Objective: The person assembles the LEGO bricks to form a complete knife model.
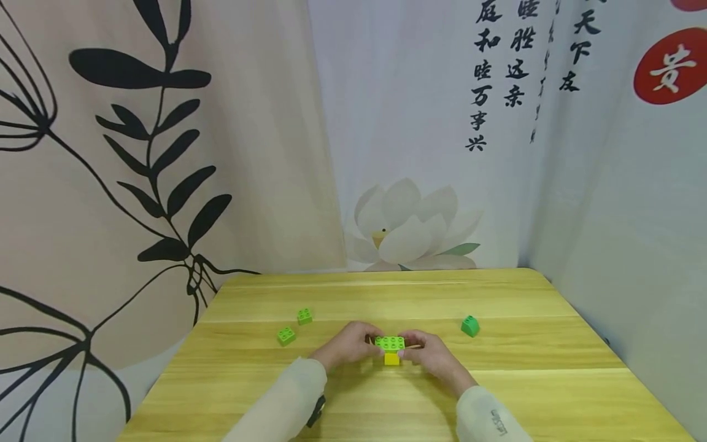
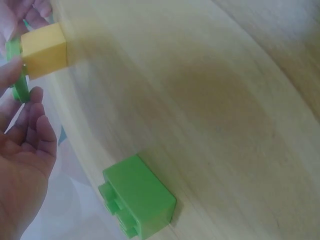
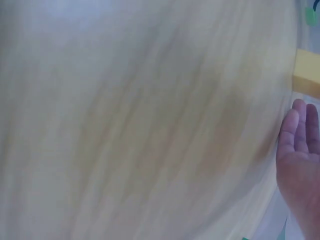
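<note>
Near the middle of the table, a flat light-green building brick [image 1: 390, 343] with studs on top sits on a yellow brick [image 1: 391, 359]. My left hand [image 1: 353, 342] pinches the green brick's left end between thumb and fingers. At its right end my right hand [image 1: 433, 355] grips it the same way. The left wrist view shows the green brick [image 2: 20, 90] edge-on, thinner than the yellow brick [image 2: 46, 50] and reaching past it on both sides. In the right wrist view the right hand's fingers [image 3: 300, 125] lie beside the yellow brick [image 3: 306, 72]; the green brick's held end is outside that view.
Two small light-green bricks, one farther back [image 1: 304, 316] and one nearer [image 1: 286, 336], lie left of the hands on the wooden table [image 1: 309, 291]. A darker green brick [image 1: 470, 326] lies to the right, studs turned sideways. Printed curtains [image 1: 276, 153] hang behind the table's far edge.
</note>
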### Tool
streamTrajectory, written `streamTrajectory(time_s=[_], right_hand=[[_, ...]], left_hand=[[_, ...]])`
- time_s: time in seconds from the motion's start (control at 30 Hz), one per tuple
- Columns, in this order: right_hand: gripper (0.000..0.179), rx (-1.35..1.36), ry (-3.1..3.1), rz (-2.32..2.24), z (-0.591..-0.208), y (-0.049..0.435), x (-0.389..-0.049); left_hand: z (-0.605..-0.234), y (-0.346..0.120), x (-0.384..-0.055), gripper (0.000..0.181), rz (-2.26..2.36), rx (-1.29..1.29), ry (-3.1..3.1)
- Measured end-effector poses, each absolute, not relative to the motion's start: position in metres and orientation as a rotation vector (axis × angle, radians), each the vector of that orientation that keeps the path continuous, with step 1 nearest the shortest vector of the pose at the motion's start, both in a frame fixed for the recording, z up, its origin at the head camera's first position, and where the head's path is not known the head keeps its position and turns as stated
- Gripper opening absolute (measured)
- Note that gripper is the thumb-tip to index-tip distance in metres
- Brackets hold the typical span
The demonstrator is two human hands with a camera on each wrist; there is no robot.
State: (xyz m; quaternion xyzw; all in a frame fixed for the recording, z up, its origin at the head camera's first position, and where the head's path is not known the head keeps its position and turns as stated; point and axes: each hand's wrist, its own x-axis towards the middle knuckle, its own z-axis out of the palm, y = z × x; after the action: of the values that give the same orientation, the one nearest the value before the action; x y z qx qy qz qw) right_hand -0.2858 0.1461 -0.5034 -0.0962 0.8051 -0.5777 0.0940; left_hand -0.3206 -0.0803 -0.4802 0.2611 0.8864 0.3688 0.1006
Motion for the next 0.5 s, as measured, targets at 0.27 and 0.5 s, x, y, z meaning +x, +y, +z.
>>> streamTrajectory(time_s=[0.27, 0.5], right_hand=[[0.043, -0.293, 2.376, -1.719, -0.5043, 0.1479, -0.2866], [0.044, -0.239, 2.408, -1.701, -0.5042, 0.1463, -0.2864]], left_hand=[[-0.4801, -0.0769, -0.3196, 0.026, 1.044, 0.818, 2.657], [-0.483, -0.0779, -0.3215, 0.026, 1.06, 0.831, 2.669]])
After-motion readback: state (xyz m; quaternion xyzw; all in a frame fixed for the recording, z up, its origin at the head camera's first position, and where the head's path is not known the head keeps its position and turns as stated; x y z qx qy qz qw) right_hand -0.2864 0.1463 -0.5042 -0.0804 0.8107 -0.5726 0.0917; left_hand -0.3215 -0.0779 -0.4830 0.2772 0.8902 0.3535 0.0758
